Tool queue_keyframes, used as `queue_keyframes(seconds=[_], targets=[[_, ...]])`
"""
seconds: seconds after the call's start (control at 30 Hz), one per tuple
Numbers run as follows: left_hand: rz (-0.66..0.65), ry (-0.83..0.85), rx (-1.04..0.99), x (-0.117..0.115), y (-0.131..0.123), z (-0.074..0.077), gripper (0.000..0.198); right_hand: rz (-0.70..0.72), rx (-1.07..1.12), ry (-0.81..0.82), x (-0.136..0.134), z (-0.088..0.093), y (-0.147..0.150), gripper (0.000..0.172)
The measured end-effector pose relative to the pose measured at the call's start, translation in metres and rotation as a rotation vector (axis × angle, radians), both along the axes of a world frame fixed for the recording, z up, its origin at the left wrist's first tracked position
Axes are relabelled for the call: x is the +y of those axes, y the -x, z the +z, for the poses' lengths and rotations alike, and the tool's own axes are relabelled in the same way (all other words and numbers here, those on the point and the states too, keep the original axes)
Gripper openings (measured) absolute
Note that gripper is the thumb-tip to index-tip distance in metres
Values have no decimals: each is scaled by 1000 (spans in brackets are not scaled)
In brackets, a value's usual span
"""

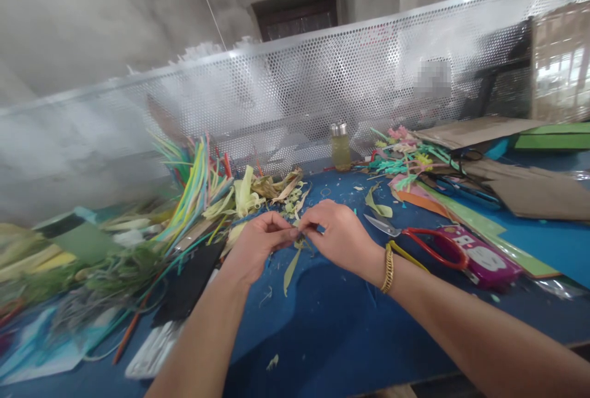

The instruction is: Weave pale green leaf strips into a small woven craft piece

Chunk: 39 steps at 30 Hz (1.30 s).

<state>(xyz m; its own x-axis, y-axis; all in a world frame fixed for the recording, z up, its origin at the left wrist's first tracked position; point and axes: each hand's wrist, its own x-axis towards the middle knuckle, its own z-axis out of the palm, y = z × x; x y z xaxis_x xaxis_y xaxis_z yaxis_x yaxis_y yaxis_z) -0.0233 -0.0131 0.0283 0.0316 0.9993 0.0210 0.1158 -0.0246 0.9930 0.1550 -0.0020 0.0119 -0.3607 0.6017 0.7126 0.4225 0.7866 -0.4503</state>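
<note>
My left hand and my right hand meet over the blue table, fingertips nearly touching. Both are closed in a pinch on a thin piece of pale green husk-like leaf, whose narrow strip trails below the fingers. Its upper part is mostly hidden by the fingertips. Just beyond my hands lies a pile of pale green and dried husks. Red-handled scissors rest to the right of my right hand, blades apart. A loose curled leaf lies near their tips.
A bundle of coloured stems, green yarn-like strands and a black item crowd the left. Behind stand a small jar and a perforated metal panel. Colourful craft flowers, cardboard and a purple case occupy the right.
</note>
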Motion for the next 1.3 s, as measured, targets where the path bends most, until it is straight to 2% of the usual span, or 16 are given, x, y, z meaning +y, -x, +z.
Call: queue_keyframes(seconds=[0.17, 0.33, 0.57, 0.73, 0.97, 1.07, 1.23, 1.3], targets=[[-1, -17, 34, 1, 0, -1, 34, -45, -14, 40, -3, 2, 0, 15], [-21, -68, 20, 1, 0, -1, 31, -70, 31, 112, -5, 2, 0, 20], [8, -117, 11, 0, 0, -2, 29, -21, 143, 198, -2, 0, 1, 18], [51, -193, 16, -1, -5, -2, 27, 19, 225, 279, -1, -1, 2, 26], [56, -276, -35, -3, -10, -2, 32, 3, 319, 270, 1, -6, 8, 32], [57, -288, -40, -3, -10, -2, 32, 7, 344, 248, 1, -5, 8, 26], [103, -283, -101, -3, -10, 0, 36, -5, 283, 288, -3, 0, 5, 3], [121, -278, -128, -4, -10, 1, 39, -5, 268, 299, -4, 1, 4, 4]])
